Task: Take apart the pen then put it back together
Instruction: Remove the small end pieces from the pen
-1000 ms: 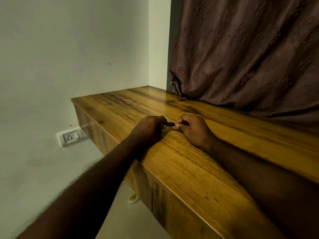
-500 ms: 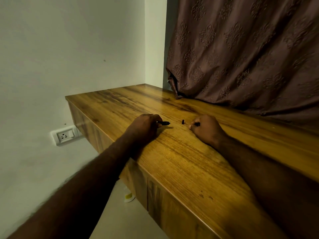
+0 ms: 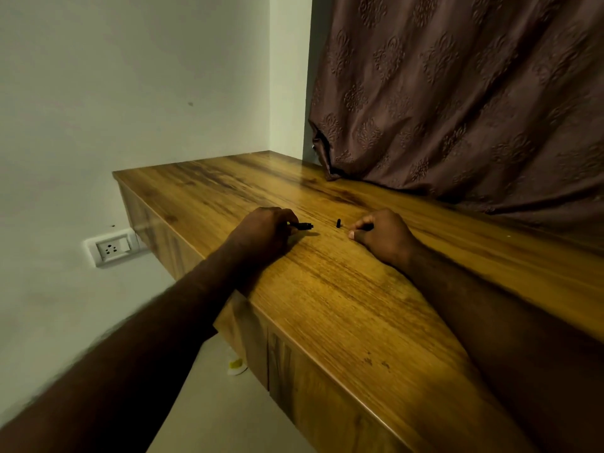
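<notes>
My left hand [image 3: 261, 235] rests on the wooden desk [image 3: 343, 308], shut on the black pen barrel [image 3: 303, 226]. The barrel's open end sticks out to the right of my fingers. A small black pen part [image 3: 338, 223] sits a short gap to the right of that end, apart from the barrel. My right hand [image 3: 382, 237] lies just right of this part with its fingers curled and thumb and forefinger pinched. A thin link between those fingertips and the black part is too faint to make out.
A brown patterned curtain [image 3: 457, 103] hangs onto the desk's back right. The desk's left edge drops off to the floor. A white wall socket [image 3: 112, 247] sits on the wall to the left. A small yellow-white object [image 3: 236, 366] lies on the floor under the desk.
One second ago both hands met on the joined pen. The hands have since drawn apart, and the small black part is now separate from the barrel.
</notes>
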{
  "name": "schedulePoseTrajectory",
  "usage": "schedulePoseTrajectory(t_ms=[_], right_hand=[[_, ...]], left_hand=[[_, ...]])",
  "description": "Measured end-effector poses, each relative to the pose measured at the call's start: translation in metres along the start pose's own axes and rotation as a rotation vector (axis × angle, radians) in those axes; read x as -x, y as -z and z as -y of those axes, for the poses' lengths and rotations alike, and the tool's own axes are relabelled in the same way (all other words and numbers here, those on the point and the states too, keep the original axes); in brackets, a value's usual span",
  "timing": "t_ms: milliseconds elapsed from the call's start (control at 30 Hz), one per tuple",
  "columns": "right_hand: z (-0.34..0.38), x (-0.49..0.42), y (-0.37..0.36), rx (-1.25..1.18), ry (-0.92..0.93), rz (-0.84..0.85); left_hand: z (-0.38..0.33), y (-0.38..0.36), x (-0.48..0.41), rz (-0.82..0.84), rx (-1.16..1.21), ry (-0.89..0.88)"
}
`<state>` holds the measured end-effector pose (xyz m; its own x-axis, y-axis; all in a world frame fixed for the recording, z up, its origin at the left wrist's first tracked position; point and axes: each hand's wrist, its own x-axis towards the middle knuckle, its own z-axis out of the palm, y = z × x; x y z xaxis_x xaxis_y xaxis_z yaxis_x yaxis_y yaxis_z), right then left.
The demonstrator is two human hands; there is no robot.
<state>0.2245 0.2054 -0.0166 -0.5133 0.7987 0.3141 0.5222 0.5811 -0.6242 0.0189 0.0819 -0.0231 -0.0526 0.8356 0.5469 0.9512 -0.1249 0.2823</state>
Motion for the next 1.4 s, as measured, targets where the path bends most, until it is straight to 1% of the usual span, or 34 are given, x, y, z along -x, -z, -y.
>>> schedulePoseTrajectory(t_ms=[67,233,300,367,433,533,700,833,900,967,1133,1233,1333,1400], right_hand=[[0.0,-0.001,0.001,-0.045,-0.018,-0.022],[-0.002,-0.005,0.001,-0.198,-0.122,-0.255],[0.007,-0.003,-0.003,-0.317,-0.144,-0.285],[0.023,0.0,-0.012,-0.471,-0.168,-0.194],[0.041,0.004,-0.025,-0.614,-0.219,-0.037],[0.056,0.008,-0.035,-0.737,-0.291,0.103],[0.056,0.007,-0.03,-0.782,-0.353,0.188],[0.056,0.006,-0.027,-0.803,-0.383,0.201],[0.056,0.006,-0.026,-0.816,-0.397,0.21],[0.055,0.005,-0.024,-0.818,-0.41,0.221],[0.055,0.006,-0.023,-0.812,-0.391,0.238],[0.054,0.007,-0.025,-0.83,-0.366,0.232],[0.054,0.008,-0.027,-0.786,-0.336,0.198],[0.054,0.009,-0.03,-0.714,-0.287,0.16]], left_hand=[[-0.001,0.001,0.001,-0.005,0.005,0.0],[-0.003,0.003,0.001,0.013,0.006,0.004],[-0.003,0.004,0.001,0.022,-0.026,-0.011],[-0.006,0.006,0.002,0.018,-0.063,-0.028],[-0.008,0.006,0.002,0.007,-0.097,-0.04],[-0.007,0.005,0.0,-0.003,-0.188,-0.065],[-0.013,0.003,-0.002,-0.059,-0.428,-0.216],[-0.017,0.004,-0.003,-0.069,-0.586,-0.326],[-0.018,0.005,-0.002,-0.072,-0.647,-0.388],[-0.02,0.006,-0.002,-0.075,-0.674,-0.407],[-0.018,0.004,-0.002,-0.08,-0.636,-0.367],[-0.016,0.003,-0.002,-0.033,-0.572,-0.289],[-0.017,0.005,-0.001,0.016,-0.42,-0.153],[-0.016,0.005,0.002,0.017,-0.289,-0.075]])
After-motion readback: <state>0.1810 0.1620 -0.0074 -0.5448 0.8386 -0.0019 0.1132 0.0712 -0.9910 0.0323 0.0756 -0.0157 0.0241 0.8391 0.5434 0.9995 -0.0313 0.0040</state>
